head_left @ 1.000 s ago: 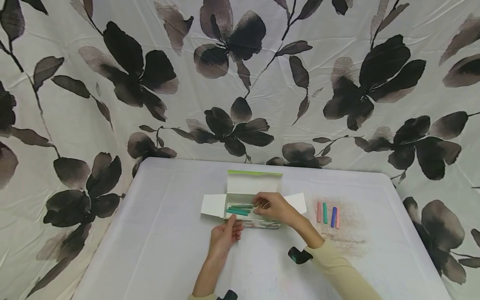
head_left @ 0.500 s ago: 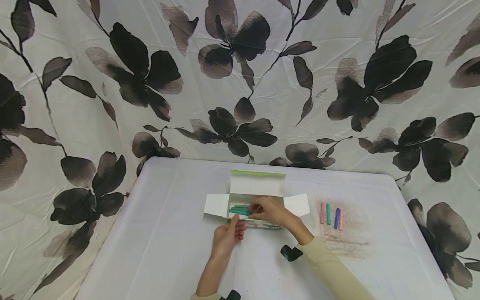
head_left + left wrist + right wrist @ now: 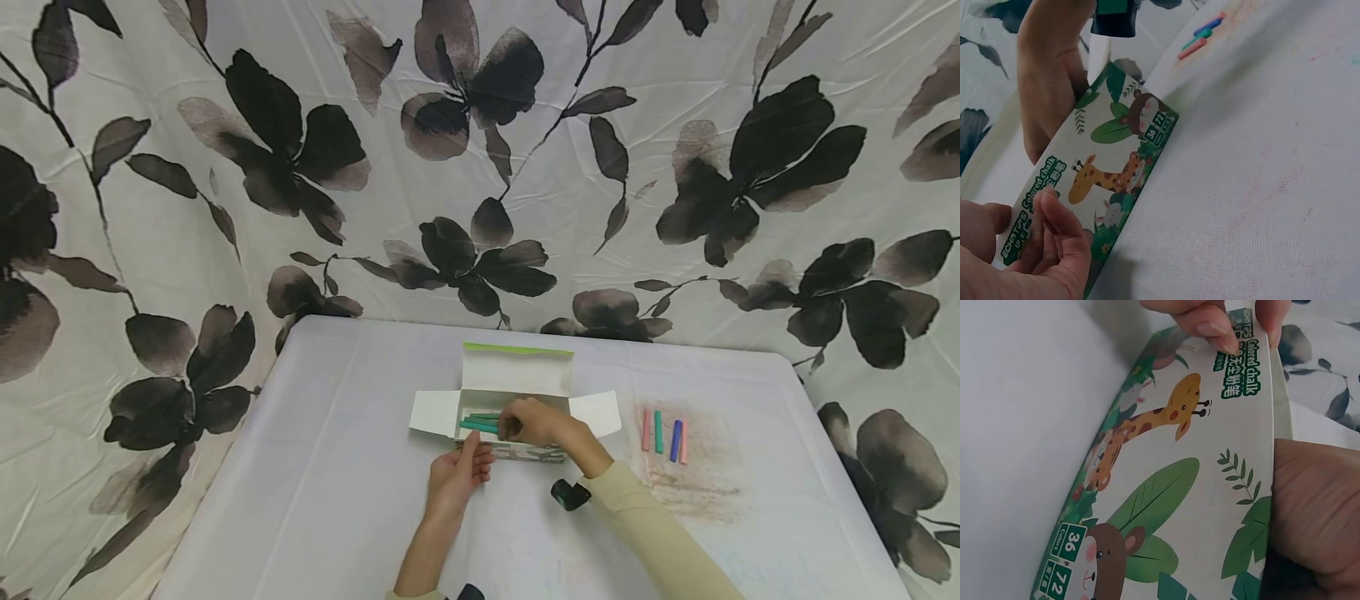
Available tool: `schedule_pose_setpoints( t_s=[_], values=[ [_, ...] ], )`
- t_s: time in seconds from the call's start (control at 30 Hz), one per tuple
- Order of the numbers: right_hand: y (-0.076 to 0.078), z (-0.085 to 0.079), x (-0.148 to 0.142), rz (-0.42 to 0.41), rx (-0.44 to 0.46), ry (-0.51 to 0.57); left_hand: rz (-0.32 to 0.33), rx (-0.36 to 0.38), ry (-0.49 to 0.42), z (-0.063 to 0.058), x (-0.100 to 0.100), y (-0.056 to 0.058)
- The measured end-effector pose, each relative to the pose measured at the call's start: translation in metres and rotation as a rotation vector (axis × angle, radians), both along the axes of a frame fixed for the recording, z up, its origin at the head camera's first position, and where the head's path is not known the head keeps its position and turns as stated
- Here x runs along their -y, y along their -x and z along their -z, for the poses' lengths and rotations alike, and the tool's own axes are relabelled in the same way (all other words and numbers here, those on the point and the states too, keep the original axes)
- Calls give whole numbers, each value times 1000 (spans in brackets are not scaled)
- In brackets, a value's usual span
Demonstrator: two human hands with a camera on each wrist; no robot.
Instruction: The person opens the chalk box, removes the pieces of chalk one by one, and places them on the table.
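Note:
An open cardboard box of colored chalk [image 3: 525, 452] lies on the table, its printed side with giraffe and bear facing me. At its front left, my left hand [image 3: 453, 479] pinches the front wall, thumb at the top edge and fingers outside, as the left wrist view shows on the chalk box [image 3: 1107, 147]. Several green chalk sticks [image 3: 478, 424] lie inside at the left. Into the box reaches my right hand [image 3: 536, 422], fingers bent down at the sticks' right ends. In the right wrist view the box wall hides its fingertips; I cannot tell whether they hold chalk.
Right of the box lie two pink chalk sticks [image 3: 647, 429], a green stick [image 3: 658, 432] and a blue stick [image 3: 676, 441], amid brownish chalk smears on the white tablecloth [image 3: 322, 467]. Box flaps [image 3: 437, 412] stick out at both sides. Behind hangs a floral curtain [image 3: 360, 208].
My right hand has gone lower into the box, its fingers and wrist moving down and a little left. The left hand keeps its hold on the box. The view has shifted slightly.

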State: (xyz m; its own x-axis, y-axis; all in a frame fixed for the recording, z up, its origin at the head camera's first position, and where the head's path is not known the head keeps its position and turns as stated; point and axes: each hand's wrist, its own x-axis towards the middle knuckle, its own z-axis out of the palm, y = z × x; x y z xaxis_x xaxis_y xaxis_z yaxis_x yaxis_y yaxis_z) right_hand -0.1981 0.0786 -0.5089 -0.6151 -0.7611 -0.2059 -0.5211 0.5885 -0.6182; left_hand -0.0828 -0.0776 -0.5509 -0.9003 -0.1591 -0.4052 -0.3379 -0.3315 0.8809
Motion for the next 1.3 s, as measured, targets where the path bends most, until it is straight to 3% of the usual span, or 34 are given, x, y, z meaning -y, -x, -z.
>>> schedule_pose_setpoints(
  t_s=[0.3, 0.5, 1.0, 1.3],
  values=[
    [4, 1, -5, 10, 38, -60, 15, -13, 5, 0, -4, 0],
    [6, 1, -11, 5, 70, -38, 9, -1, 12, -1, -5, -1],
    [9, -7, -31, -95, -34, 187, -3, -5, 13, -1, -2, -1],
    [8, -13, -52, 13, -82, 325, 6, 3, 45, -1, -2, 0]
  ],
)
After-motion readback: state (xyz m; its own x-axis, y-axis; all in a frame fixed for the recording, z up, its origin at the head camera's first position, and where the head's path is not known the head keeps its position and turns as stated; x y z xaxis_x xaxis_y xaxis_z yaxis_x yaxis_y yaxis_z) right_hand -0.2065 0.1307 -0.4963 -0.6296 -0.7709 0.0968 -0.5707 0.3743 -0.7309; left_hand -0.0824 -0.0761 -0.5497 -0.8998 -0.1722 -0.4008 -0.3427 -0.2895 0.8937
